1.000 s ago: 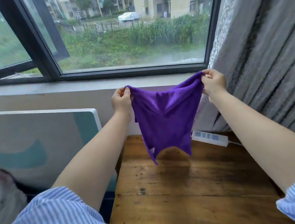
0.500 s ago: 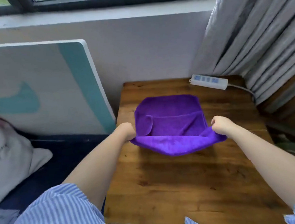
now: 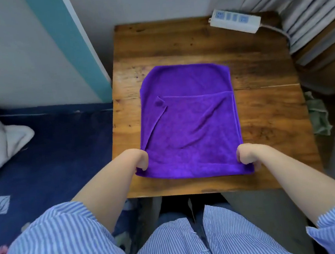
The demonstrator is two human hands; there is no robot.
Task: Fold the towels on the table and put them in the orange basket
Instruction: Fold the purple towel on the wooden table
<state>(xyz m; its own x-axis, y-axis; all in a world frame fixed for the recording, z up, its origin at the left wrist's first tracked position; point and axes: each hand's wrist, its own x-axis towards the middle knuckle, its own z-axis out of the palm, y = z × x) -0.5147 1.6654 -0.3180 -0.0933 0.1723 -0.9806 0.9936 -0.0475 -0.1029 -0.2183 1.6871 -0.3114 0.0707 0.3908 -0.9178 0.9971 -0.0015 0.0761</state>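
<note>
Both hands' fingers, left hand and right hand, apparently pinch the purple towel's near corners.

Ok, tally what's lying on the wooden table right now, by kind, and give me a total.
Purple towel: 1, spread on the table, near corners pinched by the left hand and right hand
White power strip: 1, at the far right corner
Orange basket: 0 in view
Total: 2
</note>
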